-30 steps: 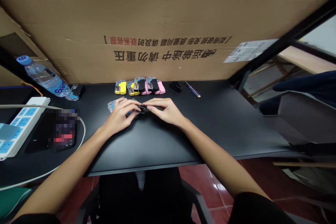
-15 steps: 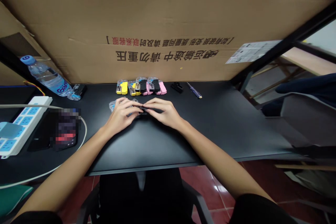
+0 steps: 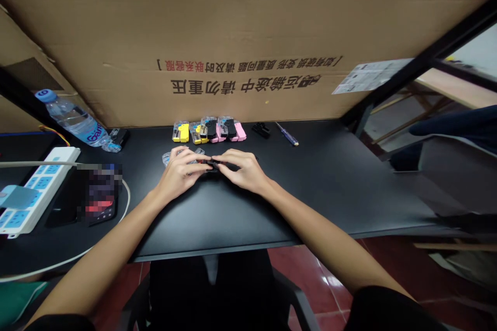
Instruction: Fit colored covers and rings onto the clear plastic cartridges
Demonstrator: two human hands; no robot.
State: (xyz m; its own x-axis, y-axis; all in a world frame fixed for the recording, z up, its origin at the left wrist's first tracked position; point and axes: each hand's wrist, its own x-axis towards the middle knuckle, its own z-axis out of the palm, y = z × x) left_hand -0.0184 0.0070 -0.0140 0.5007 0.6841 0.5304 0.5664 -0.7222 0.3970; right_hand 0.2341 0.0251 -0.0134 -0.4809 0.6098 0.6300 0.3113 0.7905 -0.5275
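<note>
Pinching small black plastic piece (image 3: 213, 165)

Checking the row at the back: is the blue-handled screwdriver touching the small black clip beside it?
Apart. The head view shows bare black desk between the screwdriver and the black clip.

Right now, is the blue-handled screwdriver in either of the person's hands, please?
No, the blue-handled screwdriver lies alone on the black desk near the cardboard, well apart from both hands, which meet on a small black part.
</note>
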